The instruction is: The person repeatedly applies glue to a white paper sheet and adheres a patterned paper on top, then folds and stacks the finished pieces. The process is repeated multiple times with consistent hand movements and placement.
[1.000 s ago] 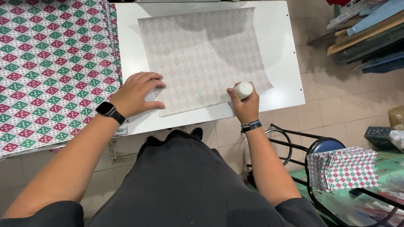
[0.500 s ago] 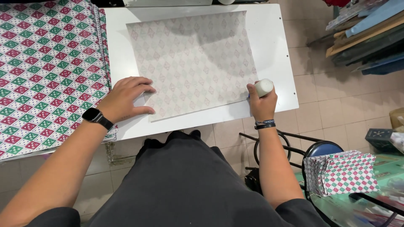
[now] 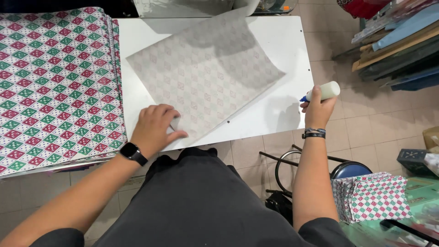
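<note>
A pale sheet of patterned paper (image 3: 206, 77) lies face down and turned at an angle on the white table (image 3: 279, 45). My left hand (image 3: 155, 129), with a black watch on the wrist, presses flat on the sheet's near corner. My right hand (image 3: 318, 110) is beyond the table's right edge and grips a white glue bottle (image 3: 323, 91) with a blue tip, held sideways with the tip toward the table. The bottle does not touch the paper.
A stack of red, green and white diamond-patterned sheets (image 3: 50, 77) lies left of the table. Folded patterned pieces (image 3: 372, 196) sit on a surface at lower right beside a black stool (image 3: 347, 169). Coloured boards (image 3: 402, 41) lean at upper right.
The sheet has rotated from square to angled under my left hand. My right hand with the glue bottle has moved right, off the paper and past the table's edge.
</note>
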